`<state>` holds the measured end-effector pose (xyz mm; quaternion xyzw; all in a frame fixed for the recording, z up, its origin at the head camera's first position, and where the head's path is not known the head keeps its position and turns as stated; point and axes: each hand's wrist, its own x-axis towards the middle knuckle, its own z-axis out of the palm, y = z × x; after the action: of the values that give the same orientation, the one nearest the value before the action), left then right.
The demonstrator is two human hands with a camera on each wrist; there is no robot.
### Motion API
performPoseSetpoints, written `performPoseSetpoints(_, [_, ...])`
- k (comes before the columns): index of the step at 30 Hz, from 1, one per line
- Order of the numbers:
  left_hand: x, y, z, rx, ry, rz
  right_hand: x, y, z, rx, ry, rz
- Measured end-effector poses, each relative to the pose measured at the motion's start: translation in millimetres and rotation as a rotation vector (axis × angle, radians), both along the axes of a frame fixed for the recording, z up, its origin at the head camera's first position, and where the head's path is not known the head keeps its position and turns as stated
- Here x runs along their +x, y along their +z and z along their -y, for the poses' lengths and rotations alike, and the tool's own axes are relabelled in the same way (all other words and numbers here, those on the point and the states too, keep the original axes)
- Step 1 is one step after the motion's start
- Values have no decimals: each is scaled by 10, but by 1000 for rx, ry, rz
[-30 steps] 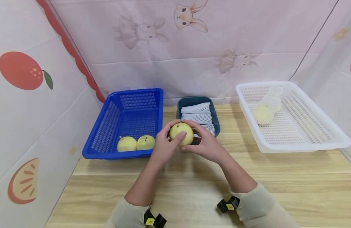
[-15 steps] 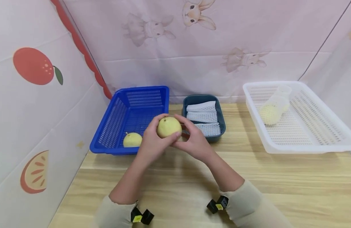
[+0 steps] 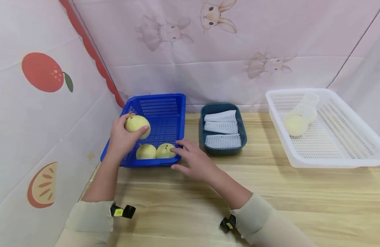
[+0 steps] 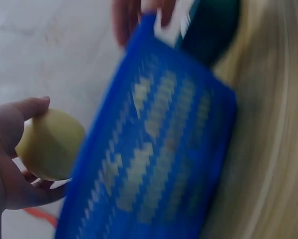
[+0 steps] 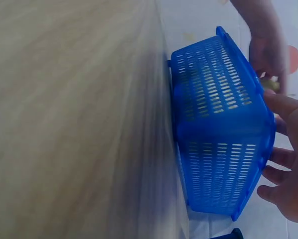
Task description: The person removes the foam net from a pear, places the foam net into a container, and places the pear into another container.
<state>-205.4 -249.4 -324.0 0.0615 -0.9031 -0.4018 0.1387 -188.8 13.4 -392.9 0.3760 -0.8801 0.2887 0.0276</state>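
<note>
Head view, backdrop: a pale pink cloth [image 3: 208, 55] printed with rabbits is hanging behind the blue basket.
Wooden tabletop: the table [image 3: 168, 206] is lying beneath the blue basket and stretching away to its right.
White basket: this white basket [image 3: 332, 163] is standing well to the right of the blue basket, and a net-wrapped yellow fruit [image 3: 296, 125] is resting inside it.
Blue basket: the blue basket [image 3: 163, 125] is standing between my hands, its slotted walls showing in both wrist views.
Green tray: the green tray [image 3: 224, 151] is sitting just right of the blue basket, holding three white foam nets [image 3: 223, 141].
Left fingers: with my left hand [image 3: 122, 139] I am gripping one pear, thumb and fingers curling round it, above the blue basket's left part.
Right fingers: my right hand [image 3: 194, 161] is reaching over the blue basket's near right corner, fingers lying apart and slightly bent, gripping nothing; I cannot tell whether they are touching its rim.
Pears: the held pear [image 3: 137, 125] is hanging above the blue basket's floor; two pears [image 3: 146, 151] are lying side by side along its near wall.
</note>
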Motion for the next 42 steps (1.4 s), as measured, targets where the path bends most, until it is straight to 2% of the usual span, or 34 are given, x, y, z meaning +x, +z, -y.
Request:
performPoseSetpoints(5, [-240, -147, 229, -140, 3, 127, 19, -41, -22, 20, -13, -43])
performPoseSetpoints(8, [-332, -225, 306, -229, -14, 184, 21, -54, -29, 22, -5, -41])
performPoseSetpoints(15, [-373, -360, 394, -401, -34, 365, 25, -61, -25, 37, 6, -34])
performPoseSetpoints(19, [-381, -390, 403, -465, -39, 435, 21, -61, -28, 35, 5, -31])
performPoseSetpoints(25, [-374, -345, 347, -455, -39, 455, 24, -56, -47, 35, 2, -31])
performPoseSetpoints(30, [-370, -312, 315, -481, -77, 489, 22, -61, -64, 36, -1, -27])
performPoseSetpoints(37, [-382, -370, 339, -456, -133, 444, 3, -94, -70, 24, 10, -52])
performPoseSetpoints(42, [-344, -376, 382, -440, -105, 468, 2, -113, -46, 28, 23, -46])
